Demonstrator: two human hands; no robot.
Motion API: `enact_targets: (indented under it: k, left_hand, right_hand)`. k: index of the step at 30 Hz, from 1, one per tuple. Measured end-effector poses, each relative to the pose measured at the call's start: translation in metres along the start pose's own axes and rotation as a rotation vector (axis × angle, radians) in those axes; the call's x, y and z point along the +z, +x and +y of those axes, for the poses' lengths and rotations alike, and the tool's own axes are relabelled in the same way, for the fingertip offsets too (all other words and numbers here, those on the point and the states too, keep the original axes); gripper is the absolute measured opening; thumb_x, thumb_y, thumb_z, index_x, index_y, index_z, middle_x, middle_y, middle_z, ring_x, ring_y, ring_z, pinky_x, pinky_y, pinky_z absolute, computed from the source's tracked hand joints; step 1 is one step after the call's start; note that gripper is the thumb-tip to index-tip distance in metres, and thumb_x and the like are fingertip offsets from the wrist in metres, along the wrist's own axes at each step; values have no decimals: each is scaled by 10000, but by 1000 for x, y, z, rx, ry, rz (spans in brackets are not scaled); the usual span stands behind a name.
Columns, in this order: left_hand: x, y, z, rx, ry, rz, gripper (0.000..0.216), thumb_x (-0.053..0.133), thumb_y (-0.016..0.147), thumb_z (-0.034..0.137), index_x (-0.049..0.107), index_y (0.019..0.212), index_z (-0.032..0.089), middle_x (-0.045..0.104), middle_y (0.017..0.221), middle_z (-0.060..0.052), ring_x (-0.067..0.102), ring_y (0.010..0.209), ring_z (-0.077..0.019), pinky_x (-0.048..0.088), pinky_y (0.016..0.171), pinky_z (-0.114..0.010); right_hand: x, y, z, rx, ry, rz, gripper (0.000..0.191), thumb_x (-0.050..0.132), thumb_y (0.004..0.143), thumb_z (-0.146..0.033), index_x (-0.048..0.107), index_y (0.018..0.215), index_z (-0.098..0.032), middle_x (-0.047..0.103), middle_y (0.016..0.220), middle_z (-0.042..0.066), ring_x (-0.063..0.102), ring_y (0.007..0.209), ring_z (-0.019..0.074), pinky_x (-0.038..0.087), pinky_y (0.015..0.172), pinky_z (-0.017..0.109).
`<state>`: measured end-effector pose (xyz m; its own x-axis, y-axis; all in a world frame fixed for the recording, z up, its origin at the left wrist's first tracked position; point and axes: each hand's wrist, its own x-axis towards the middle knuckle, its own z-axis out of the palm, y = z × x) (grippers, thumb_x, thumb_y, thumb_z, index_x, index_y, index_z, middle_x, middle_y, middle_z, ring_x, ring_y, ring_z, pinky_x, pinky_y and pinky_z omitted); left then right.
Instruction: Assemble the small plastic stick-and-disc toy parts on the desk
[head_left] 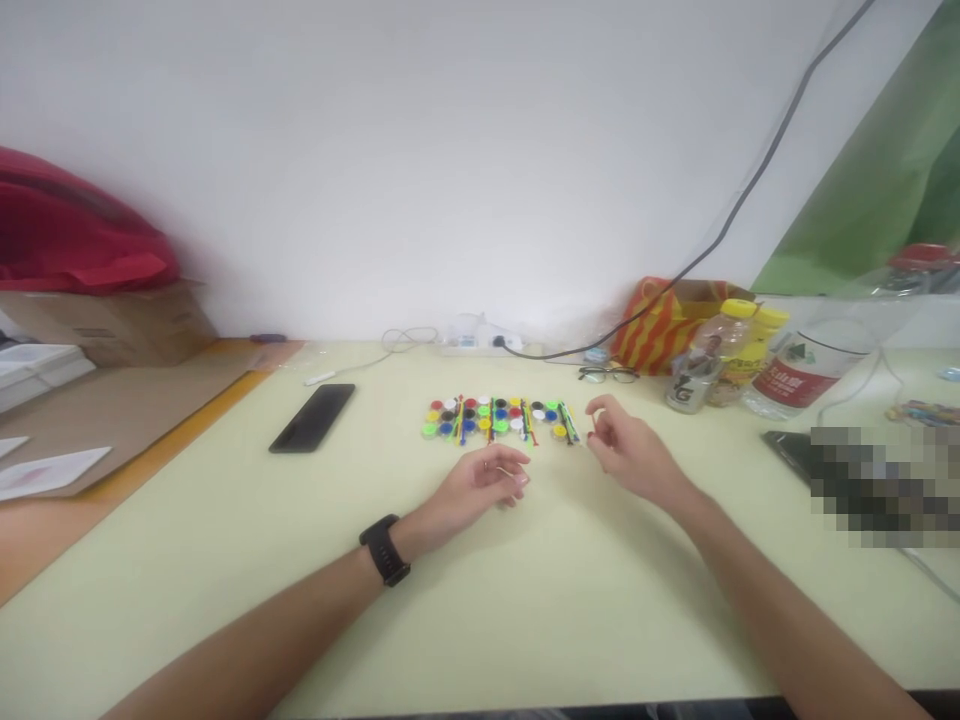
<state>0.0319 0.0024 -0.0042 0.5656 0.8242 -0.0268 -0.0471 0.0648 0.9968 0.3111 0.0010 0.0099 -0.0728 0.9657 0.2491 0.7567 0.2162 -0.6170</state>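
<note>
Caps (499,418): coloured rows with sticks, mid tabletop (525,610).
Left grip (484,485): loosely curled, empty, resting just before the caps.
Right grip (626,452): half open, empty, raised just beside their right end.

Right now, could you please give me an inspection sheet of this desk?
Surface: pale yellow table, matte.
Job's things: rows of coloured pots with thin sticks laid across them, just beyond both hands.
Clutter: black phone, glasses, bottles, striped bag, cardboard box.
Grippers: left hand loosely curled, watch on the wrist; right hand half open beside the pots; nothing seen in either.
Cables: power strip at the wall; dark cable running up the wall.
Surroundings: white wall, green sheet right, red bag left.
</note>
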Motion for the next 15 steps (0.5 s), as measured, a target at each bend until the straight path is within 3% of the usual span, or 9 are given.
enact_targets:
  k: [3, 8, 15]
  left_hand:
    - [0, 0, -1, -10, 8, -12, 360, 813, 860, 419, 708, 1106, 180, 670, 1020, -76, 664, 865, -175, 554, 786, -319]
    - [-2, 1, -4, -14, 17, -5, 353, 814, 856, 428, 714, 1084, 178, 676, 985, -70, 660, 864, -175, 550, 796, -319]
    - [-2, 1, -4, -26, 9, -26, 348, 828, 844, 421, 727, 1056, 165, 687, 902, -55, 651, 842, -168, 532, 790, -311]
  right_hand:
    - [-22, 8, 27, 110, -216, -39, 160, 537, 851, -225, 442, 977, -252, 555, 678, -52, 558, 617, 175, 330, 585, 280]
    - [-36, 12, 60, 196, -176, -165, 165, 542, 805, -209, 397, 876, -244, 533, 675, -52, 546, 571, 149, 299, 529, 264]
    - [-45, 12, 66, 225, -232, -275, 143, 590, 809, -187, 453, 791, -227, 614, 701, -16, 581, 603, 154, 366, 539, 272]
